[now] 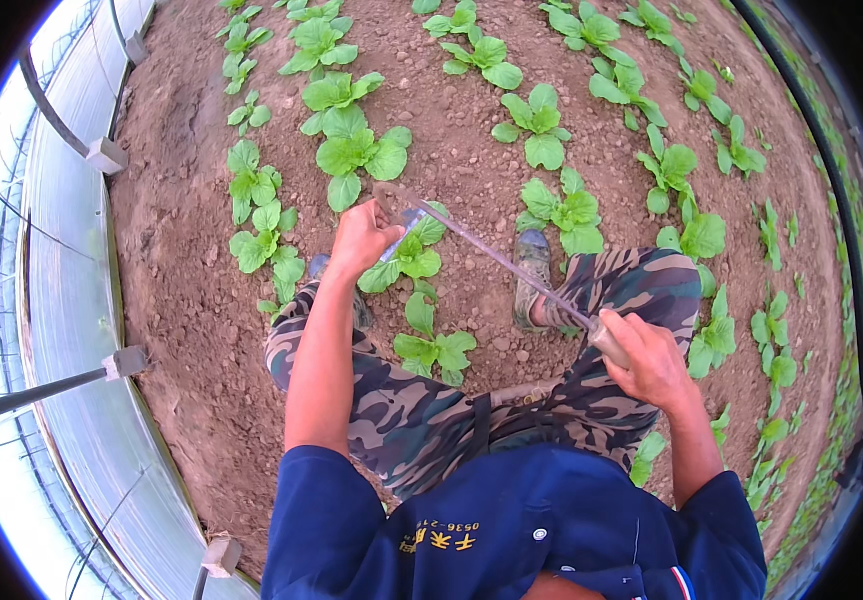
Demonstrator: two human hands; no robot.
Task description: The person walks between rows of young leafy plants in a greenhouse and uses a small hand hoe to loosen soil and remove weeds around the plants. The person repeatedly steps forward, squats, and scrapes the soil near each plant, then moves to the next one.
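My right hand (645, 356) is closed around the handle of a long, thin metal hand tool (503, 259), probably a hoe. The rod slants up and left to a bent end beside my left hand (366, 236). The fingers of my left hand are curled by that end, next to a flat shiny blade (404, 234); whether they hold it cannot be told. A leafy green seedling (413, 259) stands under and beside the blade. Another seedling (435, 346) grows between my legs.
Rows of leafy seedlings (544, 127) run through brown soil (184, 300) on both sides. My shoes (533, 259) stand between plants. At the left are plastic sheeting (75, 277) and posts with concrete blocks (125, 362). A black hose or pipe (825, 154) curves down the right.
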